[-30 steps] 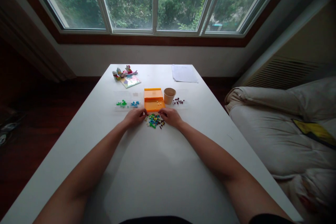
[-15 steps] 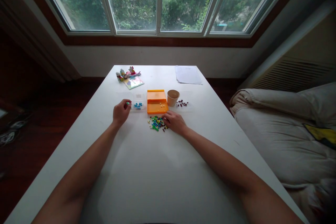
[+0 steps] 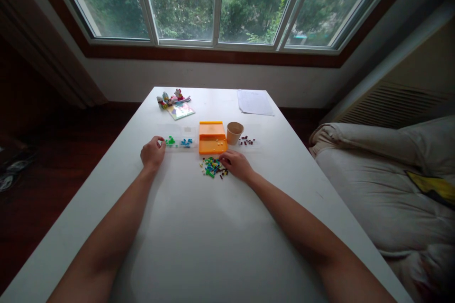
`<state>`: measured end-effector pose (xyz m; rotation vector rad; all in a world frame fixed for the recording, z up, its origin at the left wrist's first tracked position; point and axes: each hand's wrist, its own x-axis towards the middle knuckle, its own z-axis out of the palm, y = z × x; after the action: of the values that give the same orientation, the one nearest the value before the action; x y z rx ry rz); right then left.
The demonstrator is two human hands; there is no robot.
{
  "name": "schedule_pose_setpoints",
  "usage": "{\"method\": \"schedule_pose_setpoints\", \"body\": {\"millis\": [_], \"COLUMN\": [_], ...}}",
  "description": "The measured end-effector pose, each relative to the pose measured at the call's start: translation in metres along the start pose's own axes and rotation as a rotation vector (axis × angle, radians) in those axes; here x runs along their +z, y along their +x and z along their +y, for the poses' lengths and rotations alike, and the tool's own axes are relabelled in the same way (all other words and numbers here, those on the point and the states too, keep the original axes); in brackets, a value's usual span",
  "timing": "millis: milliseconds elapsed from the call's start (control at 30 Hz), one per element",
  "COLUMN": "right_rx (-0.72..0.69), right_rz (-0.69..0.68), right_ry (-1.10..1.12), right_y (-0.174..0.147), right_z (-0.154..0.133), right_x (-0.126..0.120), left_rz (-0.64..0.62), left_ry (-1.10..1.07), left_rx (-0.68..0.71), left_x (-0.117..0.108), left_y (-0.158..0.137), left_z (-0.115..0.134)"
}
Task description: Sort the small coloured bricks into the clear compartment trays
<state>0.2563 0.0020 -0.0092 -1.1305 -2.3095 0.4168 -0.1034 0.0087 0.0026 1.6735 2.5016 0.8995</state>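
Note:
My left hand (image 3: 153,154) is at the left end of a clear plastic box (image 3: 177,131), thumb and fingertips pinched together; anything between them is too small to make out. Small green bricks (image 3: 170,140) and blue bricks (image 3: 186,143) lie in two groups in that box. My right hand (image 3: 237,164) rests on the table with its fingers curled at the right edge of a mixed pile of tiny bricks (image 3: 212,166). Its fingertips touch the pile, and what they hold, if anything, is hidden. Behind the pile stands an open orange case (image 3: 213,137) with a few pale pieces in it.
Right of the case stands a paper cup (image 3: 234,132), beside a clear tray (image 3: 255,131) with dark brown pieces (image 3: 246,140). Farther back on the white table (image 3: 220,227) are brick figures (image 3: 174,98), a colourful booklet (image 3: 181,111) and paper sheets (image 3: 255,102). A sofa (image 3: 373,189) stands right.
My left hand has drawn back to the left, uncovering the green bricks in the clear box. The right hand stays at the pile. The view has tilted slightly.

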Motion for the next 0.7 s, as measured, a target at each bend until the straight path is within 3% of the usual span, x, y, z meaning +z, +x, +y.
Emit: {"method": "schedule_pose_setpoints", "body": {"millis": [333,700], "right_rx": [-0.009,-0.018], "right_rz": [-0.05,0.02], "right_ry": [-0.048,-0.032], "right_y": [0.0003,0.002], "right_z": [-0.0059,-0.0064], "right_x": [-0.0035,-0.0011], "left_rz": [-0.006,-0.049], "left_ry": [-0.064,-0.038], "left_rx": [-0.016,0.047], "left_x": [-0.0013,0.0026], "left_y": [-0.0039,-0.0079], "left_z": [0.0001,0.0039]}}
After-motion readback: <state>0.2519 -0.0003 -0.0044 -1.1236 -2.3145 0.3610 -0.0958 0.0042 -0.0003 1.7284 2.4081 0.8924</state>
